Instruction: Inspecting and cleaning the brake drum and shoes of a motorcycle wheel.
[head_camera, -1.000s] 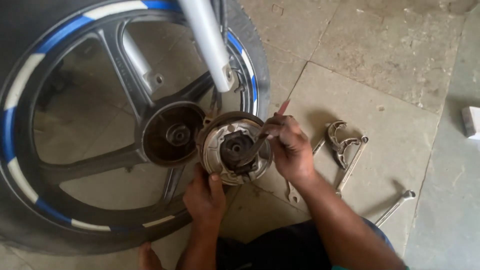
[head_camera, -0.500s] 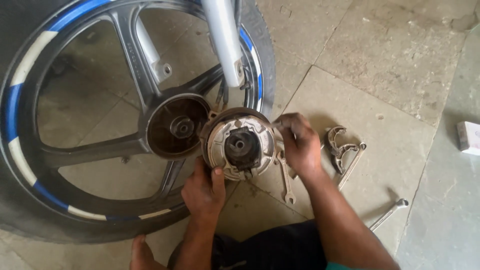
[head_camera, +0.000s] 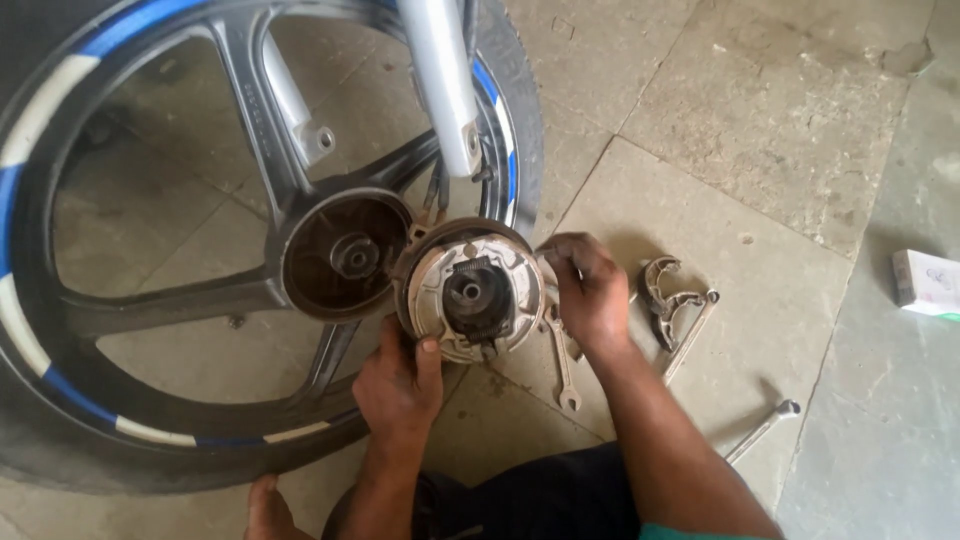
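A: Beside the motorcycle wheel (head_camera: 150, 300), low on the stone floor (head_camera: 760, 130), the brake panel (head_camera: 470, 290) is held up just off the open drum hub (head_camera: 345, 255), right beneath the silver fork leg (head_camera: 440, 80). Shoes and spring face the camera.

B: Hands?

A: Left hand (head_camera: 400, 385) clamped on the panel's lower edge, thumb up over the rim. Right hand (head_camera: 590, 290) closed round its right edge, fingers curled; can't tell whether anything small sits inside that grip. Hands apart, one on each side of the plate.

B: Loose items?

A: Open-ended spanner (head_camera: 562, 360) flat on the floor just below the right wrist. A pair of worn brake shoes (head_camera: 665, 300) to the right, touching a second long spanner (head_camera: 695, 335). A third tool (head_camera: 762, 428) further out. White carton (head_camera: 925, 283) at the far right edge. Bare foot (head_camera: 265, 505) at bottom.

B: Handling advice?

A: My judgement: keep the plate square to the hub, support its weight from below with the left, steer with the right. Keep fingertips off the lining faces, since greasy hands would foul them. Watch the spring stays seated, and mind the cables (head_camera: 435, 195) hanging behind.
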